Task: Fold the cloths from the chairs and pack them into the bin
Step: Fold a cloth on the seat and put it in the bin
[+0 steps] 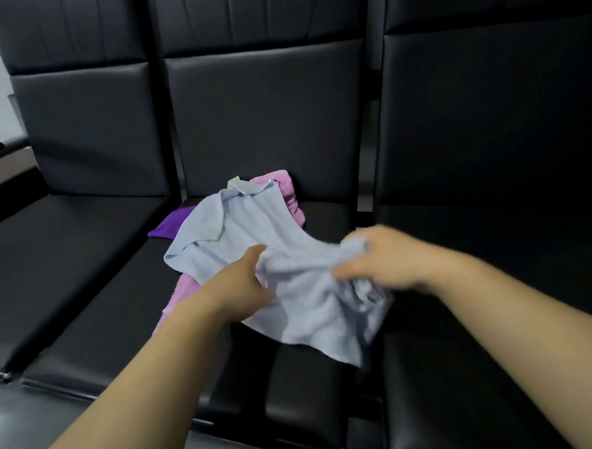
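A light blue cloth (254,233) lies crumpled over a pile on the middle black chair seat (296,378). My right hand (382,257) grips a bunched corner of it, lifted off the seat and blurred. My left hand (242,282) holds the cloth's left part, thumb on top and fingers hidden under the fabric. Under the blue cloth lie a pink cloth (282,187), a dark purple cloth (171,224) and a small yellow-green corner (233,181). No bin is in view.
Three black padded chairs stand side by side: the left seat (67,263), the middle one and the right seat (501,368). Their tall backrests (268,116) rise behind. Grey floor (31,427) shows at the lower left.
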Demonstrator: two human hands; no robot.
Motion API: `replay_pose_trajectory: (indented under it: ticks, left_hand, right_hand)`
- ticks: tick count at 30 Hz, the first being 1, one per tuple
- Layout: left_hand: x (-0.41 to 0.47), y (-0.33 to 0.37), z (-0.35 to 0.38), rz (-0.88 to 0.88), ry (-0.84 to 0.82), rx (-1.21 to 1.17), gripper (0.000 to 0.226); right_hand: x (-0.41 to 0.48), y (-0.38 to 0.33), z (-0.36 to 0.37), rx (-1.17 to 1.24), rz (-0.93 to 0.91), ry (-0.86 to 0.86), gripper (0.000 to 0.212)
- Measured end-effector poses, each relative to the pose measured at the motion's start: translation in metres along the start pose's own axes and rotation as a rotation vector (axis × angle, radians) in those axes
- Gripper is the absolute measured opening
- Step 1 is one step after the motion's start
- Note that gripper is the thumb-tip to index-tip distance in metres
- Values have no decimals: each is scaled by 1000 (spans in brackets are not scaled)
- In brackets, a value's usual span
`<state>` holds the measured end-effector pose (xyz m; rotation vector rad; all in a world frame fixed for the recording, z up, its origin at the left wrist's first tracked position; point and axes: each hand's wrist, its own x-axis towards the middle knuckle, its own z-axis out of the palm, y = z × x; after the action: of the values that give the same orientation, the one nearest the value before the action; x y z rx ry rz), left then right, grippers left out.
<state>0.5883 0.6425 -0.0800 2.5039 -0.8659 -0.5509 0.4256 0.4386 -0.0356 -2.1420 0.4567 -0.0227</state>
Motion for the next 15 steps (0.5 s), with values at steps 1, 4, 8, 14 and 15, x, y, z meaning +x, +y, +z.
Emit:
replay_pose_trajectory:
  ticks: [1, 4, 8, 14, 15]
  left_hand:
    - [1, 1, 3, 28, -8, -2, 82]
    - [10, 4, 10, 79, -25, 113, 68]
    - [20, 11, 19, 21, 35, 215, 6]
    - [16, 23, 28, 141, -82, 50, 67]
    - [16, 28, 35, 156, -102, 134, 73]
  right_hand:
    - [-4, -5, -9, 229, -16, 51, 13]
    - [-10, -11, -25, 760, -41, 24, 11]
    - [-15, -1, -29, 1214, 54, -27, 26]
    - [-23, 33, -25, 1213, 298, 174, 51]
    - [-24, 39, -23, 1078, 326, 184, 52]
